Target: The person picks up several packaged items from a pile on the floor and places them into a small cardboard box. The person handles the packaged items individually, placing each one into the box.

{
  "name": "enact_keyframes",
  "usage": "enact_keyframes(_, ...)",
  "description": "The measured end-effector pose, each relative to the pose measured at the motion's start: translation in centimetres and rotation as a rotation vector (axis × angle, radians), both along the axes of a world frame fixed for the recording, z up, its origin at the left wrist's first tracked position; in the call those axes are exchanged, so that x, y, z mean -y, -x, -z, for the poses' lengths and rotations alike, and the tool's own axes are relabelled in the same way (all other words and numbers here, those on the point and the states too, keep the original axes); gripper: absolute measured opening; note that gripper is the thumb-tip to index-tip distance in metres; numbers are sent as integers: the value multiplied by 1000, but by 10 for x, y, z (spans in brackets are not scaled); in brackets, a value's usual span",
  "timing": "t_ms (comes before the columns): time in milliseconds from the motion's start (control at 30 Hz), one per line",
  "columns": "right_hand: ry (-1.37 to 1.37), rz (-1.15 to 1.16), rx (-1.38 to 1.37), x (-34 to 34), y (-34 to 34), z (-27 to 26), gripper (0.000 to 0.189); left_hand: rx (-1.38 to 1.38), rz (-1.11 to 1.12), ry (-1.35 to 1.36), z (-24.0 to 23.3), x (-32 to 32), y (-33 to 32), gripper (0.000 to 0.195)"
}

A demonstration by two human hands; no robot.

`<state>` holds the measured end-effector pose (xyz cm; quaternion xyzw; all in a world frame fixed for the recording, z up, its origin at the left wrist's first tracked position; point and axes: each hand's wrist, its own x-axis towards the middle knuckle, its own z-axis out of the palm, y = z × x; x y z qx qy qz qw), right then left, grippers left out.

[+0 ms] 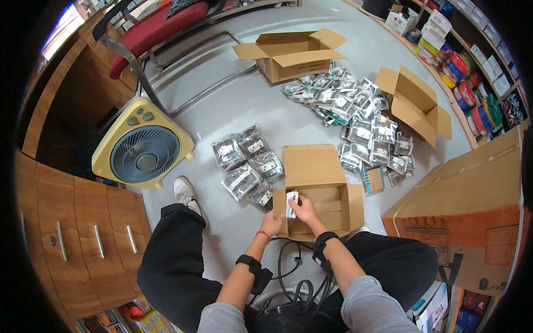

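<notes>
An open cardboard box (pixel 333 208) rests on the floor between my legs, with bare cardboard showing on its bottom. My left hand (pixel 272 223) grips the box's left flap near its lower corner. In my right hand (pixel 306 210) is a small plastic-wrapped packet (pixel 292 200), held upright at the inner left side of the box. Just left of the box lie several stacks of clear-bagged packets (pixel 250 160) with dark contents and white labels. A large loose heap of similar packets (pixel 354 108) spreads over the floor beyond the box, to the right.
Two more open cartons, one at the back (pixel 297 62) and one at the right (pixel 412 102), border the heap. A yellow box fan (pixel 143 143) and a red chair (pixel 160 31) stand left. Wooden drawers (pixel 79 224), a large carton (pixel 466 224) and shelves of wire coils (pixel 462 83) flank me.
</notes>
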<state>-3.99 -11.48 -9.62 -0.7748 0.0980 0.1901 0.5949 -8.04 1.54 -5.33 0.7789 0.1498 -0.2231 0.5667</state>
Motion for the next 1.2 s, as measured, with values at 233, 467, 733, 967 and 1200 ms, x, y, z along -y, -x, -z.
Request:
enact_keyframes(233, 263, -35, 128, -4, -4, -15, 27, -46, 27, -16, -14, -3, 0, 24)
enact_keyframes(467, 303, -57, 394, -8, -2, -33, 20, 22, 71, 0, -7, -6, -1, 22)
enact_keyframes(733, 516, -125, 555, -11, 7, -30, 36, -11, -3, 22, -4, -5, 2, 23)
enact_keyframes(967, 209, -89, 317, 6, 11, -30, 39, -286, -67, 309, -9, -16, -2, 38)
enact_keyframes(1200, 267, -172, 179, 2, 10, -18, 36, -275, -177, 397, -18, -20, -11, 52)
